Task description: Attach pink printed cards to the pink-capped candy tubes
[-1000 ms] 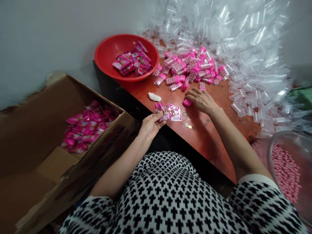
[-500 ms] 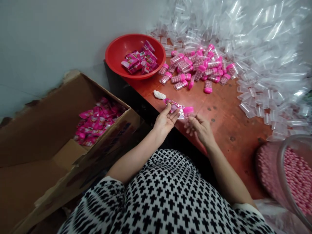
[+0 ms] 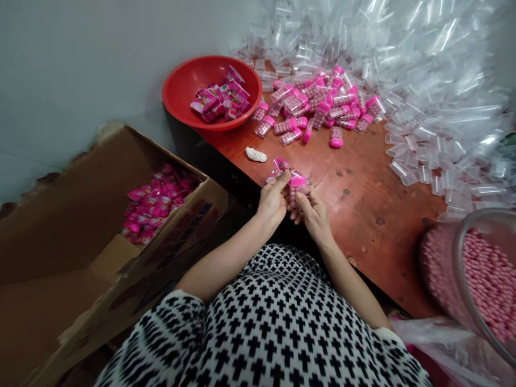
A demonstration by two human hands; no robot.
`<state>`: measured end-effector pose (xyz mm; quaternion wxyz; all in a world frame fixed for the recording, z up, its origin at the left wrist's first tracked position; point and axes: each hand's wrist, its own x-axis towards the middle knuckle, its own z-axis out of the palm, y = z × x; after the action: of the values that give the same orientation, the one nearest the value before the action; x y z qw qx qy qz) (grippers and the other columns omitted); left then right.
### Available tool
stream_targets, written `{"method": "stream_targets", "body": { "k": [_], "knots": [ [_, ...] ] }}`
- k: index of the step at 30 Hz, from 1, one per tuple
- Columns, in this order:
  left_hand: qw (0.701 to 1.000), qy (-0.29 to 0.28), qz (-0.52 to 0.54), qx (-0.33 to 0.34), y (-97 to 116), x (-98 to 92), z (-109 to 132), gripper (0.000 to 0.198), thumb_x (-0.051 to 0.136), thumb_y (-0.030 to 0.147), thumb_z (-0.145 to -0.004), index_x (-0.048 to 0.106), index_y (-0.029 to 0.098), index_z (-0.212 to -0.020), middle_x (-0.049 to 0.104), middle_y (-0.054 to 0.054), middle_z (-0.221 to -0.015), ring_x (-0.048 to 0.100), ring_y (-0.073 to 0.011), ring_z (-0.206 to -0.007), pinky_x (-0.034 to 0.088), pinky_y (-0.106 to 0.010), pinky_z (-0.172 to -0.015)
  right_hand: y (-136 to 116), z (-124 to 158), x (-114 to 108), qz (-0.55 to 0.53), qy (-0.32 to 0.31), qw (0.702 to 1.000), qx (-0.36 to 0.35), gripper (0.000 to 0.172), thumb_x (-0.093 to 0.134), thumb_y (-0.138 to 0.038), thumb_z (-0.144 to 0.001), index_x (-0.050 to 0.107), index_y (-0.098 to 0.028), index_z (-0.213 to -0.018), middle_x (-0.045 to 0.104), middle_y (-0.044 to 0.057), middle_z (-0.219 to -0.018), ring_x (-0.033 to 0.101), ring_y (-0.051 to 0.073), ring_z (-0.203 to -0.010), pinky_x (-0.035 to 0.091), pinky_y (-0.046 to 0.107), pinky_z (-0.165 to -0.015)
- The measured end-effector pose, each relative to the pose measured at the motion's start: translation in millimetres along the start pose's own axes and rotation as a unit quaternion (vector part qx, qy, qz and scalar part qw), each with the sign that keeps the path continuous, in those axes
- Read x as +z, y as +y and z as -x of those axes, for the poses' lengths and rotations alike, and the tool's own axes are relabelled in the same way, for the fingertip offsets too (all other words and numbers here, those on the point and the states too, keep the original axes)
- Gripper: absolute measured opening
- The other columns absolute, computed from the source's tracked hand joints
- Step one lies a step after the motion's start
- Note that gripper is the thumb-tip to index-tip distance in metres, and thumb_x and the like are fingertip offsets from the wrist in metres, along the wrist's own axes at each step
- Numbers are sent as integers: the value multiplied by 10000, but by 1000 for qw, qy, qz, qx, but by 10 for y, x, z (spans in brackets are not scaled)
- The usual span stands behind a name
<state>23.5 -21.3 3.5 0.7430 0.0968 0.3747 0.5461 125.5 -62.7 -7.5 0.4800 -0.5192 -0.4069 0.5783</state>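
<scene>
My left hand (image 3: 273, 200) pinches a small pink printed plastic packet (image 3: 281, 166) at the near edge of the brown table (image 3: 363, 193). My right hand (image 3: 312, 213) grips a clear candy tube with a pink cap (image 3: 297, 185), cap up, pressed against the packet. The two hands touch each other just above the table edge. Farther back on the table lies a heap of filled pink-capped tubes (image 3: 318, 107).
A red bowl (image 3: 181, 88) with pink packets sits at the table's far left corner. A large pile of clear empty tubes (image 3: 403, 64) covers the back right. A cardboard box (image 3: 100, 226) with packed pink packets stands left. A clear bowl of pink candies (image 3: 487, 279) is at right; a white wad (image 3: 256, 155) lies near.
My right hand picked a pink-capped tube off the table and carried it back to my left hand. Both hands have closed together on packet and tube.
</scene>
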Motion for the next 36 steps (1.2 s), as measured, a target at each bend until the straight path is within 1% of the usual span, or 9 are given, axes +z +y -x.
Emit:
{"method": "stream_targets", "body": {
  "k": [4,8,11,16,22,27,32,34,36],
  "knots": [
    [998,-50,-40,18,46,-12,1,395,858,403,-595,577,152,-717,592,26,-566,530,-87,-448,402,-202,-408,30,-30,-23,-4,-16,1000,-4,350,635,-541,-800,544,-217,-895,637,-58,-635,559,69,-417,424,161,-349],
    [995,-77,-67,9,81,-17,-20,368,868,350,-585,605,143,-738,597,25,-579,528,-82,-462,405,-195,-431,69,-39,-43,53,6,998,-43,322,594,-530,-842,556,-219,-916,638,-54,-648,555,66,-430,435,165,-376],
    [994,-75,-76,-11,89,-20,-40,330,861,310,-597,617,130,-727,606,11,-583,545,-92,-485,425,-203,-456,97,-37,-52,83,17,995,-53,325,583,-535,-849,563,-219,-923,636,-54,-643,551,65,-432,435,165,-382],
    [994,-76,-82,14,108,-7,-34,323,867,252,-579,636,134,-770,645,7,-634,573,-96,-516,457,-206,-501,103,-37,-50,64,10,996,-55,324,578,-519,-860,561,-210,-957,640,-52,-663,563,65,-447,438,161,-383],
    [996,-73,-52,25,126,3,-41,392,836,433,-625,587,145,-719,640,7,-641,597,-91,-545,479,-197,-542,105,-52,-54,46,12,997,-52,324,584,-505,-862,551,-201,-968,636,-52,-663,565,64,-450,440,159,-383],
    [995,-60,-66,53,110,5,-93,365,882,330,-559,651,122,-750,667,1,-661,610,-92,-566,499,-203,-569,101,-70,-57,19,15,998,-61,347,608,-522,-836,549,-200,-952,643,-52,-652,565,67,-436,438,161,-372],
    [984,-54,-113,127,85,15,-93,322,874,282,-559,682,126,-765,686,3,-700,615,-95,-577,502,-222,-591,82,-96,-59,-49,-14,998,-32,383,633,-562,-795,532,-212,-911,657,-49,-648,570,75,-423,422,165,-348],
    [982,-65,-119,130,93,18,-88,342,876,274,-552,681,130,-793,698,0,-728,626,-100,-600,507,-227,-615,82,-94,-51,-37,-2,998,-47,371,632,-555,-800,536,-214,-911,653,-51,-650,569,73,-426,425,166,-350],
    [983,-79,-121,111,113,17,-83,363,875,283,-553,676,129,-814,699,-4,-733,624,-100,-596,500,-223,-601,87,-88,-40,-14,17,997,-69,350,624,-538,-816,546,-214,-925,652,-53,-659,570,69,-431,433,164,-357]
  ]
}}
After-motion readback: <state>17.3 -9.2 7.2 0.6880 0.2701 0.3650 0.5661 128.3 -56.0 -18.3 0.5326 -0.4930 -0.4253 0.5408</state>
